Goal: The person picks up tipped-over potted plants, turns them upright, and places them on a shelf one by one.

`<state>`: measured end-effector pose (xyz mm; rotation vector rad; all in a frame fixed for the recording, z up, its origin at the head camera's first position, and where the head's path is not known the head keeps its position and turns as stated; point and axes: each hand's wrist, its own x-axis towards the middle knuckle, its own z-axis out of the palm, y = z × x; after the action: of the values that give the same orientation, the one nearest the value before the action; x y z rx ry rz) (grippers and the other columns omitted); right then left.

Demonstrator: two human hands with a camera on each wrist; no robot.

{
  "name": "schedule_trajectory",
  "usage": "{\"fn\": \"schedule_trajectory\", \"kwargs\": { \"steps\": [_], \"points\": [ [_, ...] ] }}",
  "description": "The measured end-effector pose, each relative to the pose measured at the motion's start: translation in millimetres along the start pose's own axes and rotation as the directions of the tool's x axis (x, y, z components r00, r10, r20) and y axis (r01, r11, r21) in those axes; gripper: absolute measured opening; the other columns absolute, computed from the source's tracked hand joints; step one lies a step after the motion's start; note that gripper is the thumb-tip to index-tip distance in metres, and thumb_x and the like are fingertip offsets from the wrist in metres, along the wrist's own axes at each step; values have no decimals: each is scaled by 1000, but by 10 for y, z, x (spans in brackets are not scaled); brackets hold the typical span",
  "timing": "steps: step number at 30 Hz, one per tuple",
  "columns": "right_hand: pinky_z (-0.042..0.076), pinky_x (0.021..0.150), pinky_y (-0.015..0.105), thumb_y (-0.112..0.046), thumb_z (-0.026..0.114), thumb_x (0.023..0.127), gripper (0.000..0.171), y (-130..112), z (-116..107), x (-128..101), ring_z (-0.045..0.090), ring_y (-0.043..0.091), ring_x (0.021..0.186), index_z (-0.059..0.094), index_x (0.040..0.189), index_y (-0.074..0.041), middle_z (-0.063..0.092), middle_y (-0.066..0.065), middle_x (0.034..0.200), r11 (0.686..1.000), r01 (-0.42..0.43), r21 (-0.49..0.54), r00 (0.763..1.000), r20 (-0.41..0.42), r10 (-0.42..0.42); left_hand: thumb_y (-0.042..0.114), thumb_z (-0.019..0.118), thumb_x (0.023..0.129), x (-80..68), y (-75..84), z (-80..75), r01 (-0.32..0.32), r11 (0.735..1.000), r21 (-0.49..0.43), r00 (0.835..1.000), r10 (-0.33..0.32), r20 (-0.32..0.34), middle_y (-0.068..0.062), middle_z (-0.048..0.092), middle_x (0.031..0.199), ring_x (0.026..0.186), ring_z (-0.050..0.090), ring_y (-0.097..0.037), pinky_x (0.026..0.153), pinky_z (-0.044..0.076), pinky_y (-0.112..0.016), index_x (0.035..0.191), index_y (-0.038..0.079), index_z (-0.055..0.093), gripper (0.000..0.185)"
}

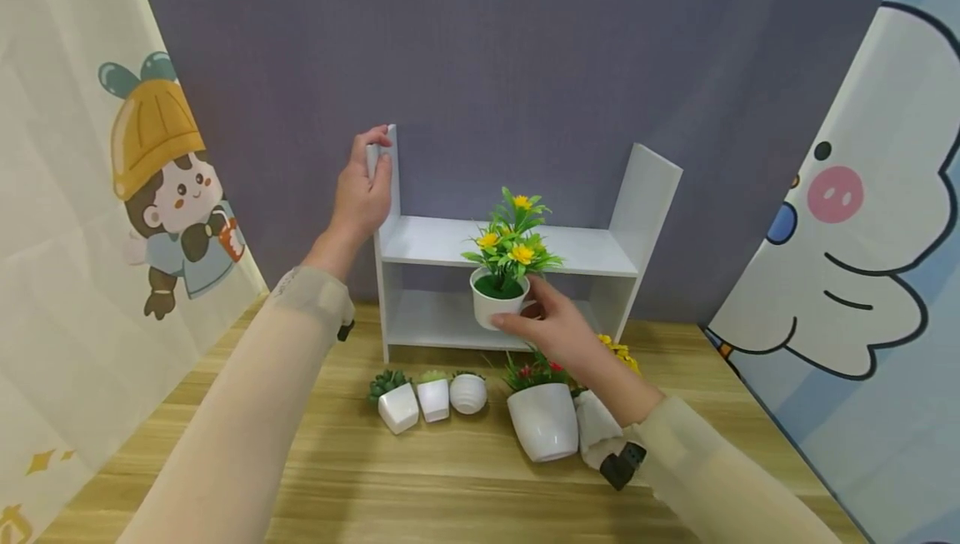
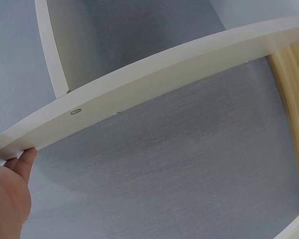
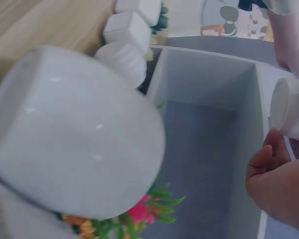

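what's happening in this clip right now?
A person's right hand holds a small white pot of yellow artificial flowers in front of a white two-tier wooden shelf. The left hand grips the top of the shelf's left side panel. Five more white pots with plants sit on the wooden table before the shelf.

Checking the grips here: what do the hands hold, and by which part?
Right hand holds the yellow-flower pot by its lower side. Left hand grips the top of the shelf's left upright.
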<state>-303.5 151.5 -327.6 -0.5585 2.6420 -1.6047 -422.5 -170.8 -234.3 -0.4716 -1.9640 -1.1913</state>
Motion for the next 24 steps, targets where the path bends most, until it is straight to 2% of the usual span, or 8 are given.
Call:
{"fn": "schedule_trajectory", "kwargs": {
  "steps": [4,10,15,24],
  "points": [
    [57,92,40,-51,85,94,76,-135,31,68,64,27,115,53,157,-24,66,7,130,1000,8,-14,1000,-9,-8,20,44,115,-1,-2,-9,5,1000,4,1000,-5,-1,6,50,171,145,58,-30,100,48,-50,140,13,52,27],
    [55,89,41,-52,85,94,58,-327,72,171,65,27,111,62,138,-21,67,8,121,1000,17,-23,999,-26,-18,22,41,116,-16,18,-12,21,999,24,1000,-22,20,6,47,173,151,54,-30,102,49,-50,142,15,50,28],
    [52,84,41,-52,84,95,55,-457,100,247,64,27,107,61,131,-18,68,9,119,999,28,-33,999,-27,-29,20,42,116,-10,15,-12,15,1000,22,1000,-15,11,5,48,173,145,58,-31,99,48,-49,141,14,50,28],
    [51,84,40,-49,84,95,63,-524,205,387,66,24,112,60,146,-21,63,6,129,999,32,-12,999,-27,-33,18,44,115,-5,8,-1,6,1000,-5,1000,-6,-4,5,51,171,147,58,-30,102,47,-50,139,12,52,26]
  ]
}}
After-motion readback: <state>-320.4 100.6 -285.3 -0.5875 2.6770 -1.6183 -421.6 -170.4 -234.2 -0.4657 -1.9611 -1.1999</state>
